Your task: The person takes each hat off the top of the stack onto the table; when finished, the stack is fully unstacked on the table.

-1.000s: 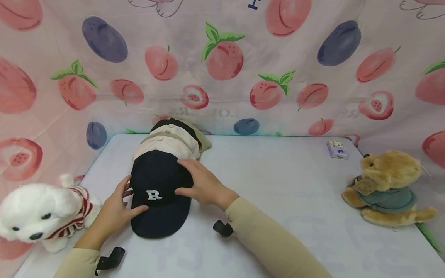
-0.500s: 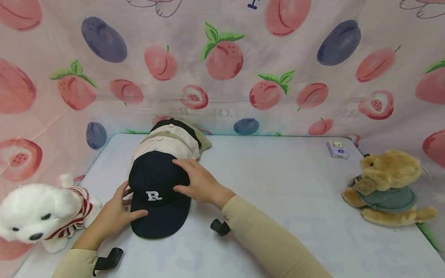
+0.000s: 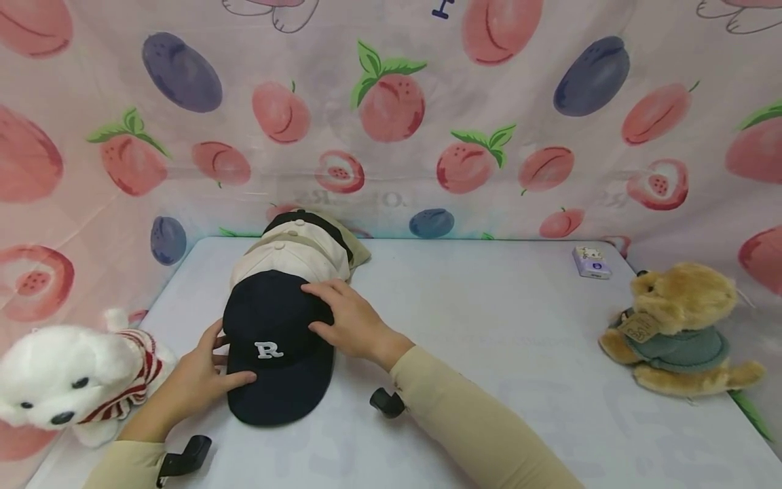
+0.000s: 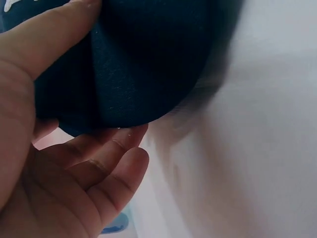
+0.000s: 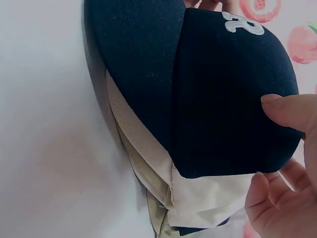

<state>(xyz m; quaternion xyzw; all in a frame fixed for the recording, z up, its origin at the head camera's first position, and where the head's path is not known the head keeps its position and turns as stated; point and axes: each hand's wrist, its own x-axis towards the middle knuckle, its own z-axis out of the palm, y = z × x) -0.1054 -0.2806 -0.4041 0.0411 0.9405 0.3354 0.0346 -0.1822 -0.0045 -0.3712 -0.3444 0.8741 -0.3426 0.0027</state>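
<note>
A navy baseball cap [image 3: 277, 380] with a white letter R lies frontmost on a row of overlapped caps, its brim towards me. My left hand [image 3: 195, 380] pinches its left side; in the left wrist view the thumb is on top and fingers [image 4: 116, 153] lie under the edge. At the crown's right side my right hand [image 3: 357, 326] holds it, thumb on the cloth and fingers at the lower edge, as the right wrist view shows. Behind it are cream and beige caps [image 3: 284, 255], partly covered, the rearmost with a dark part and a beige brim.
A white plush dog [image 3: 67, 373] in a striped top sits at the left. On the right are a brown plush toy [image 3: 684, 299] in a green top and a small purple packet [image 3: 591, 262]. A fruit-print cloth [image 3: 391, 183] hangs behind the white table [image 3: 476, 305].
The navy cap has shifted slightly towards me and to the left, with both hands on it. The cream caps behind have hardly moved.
</note>
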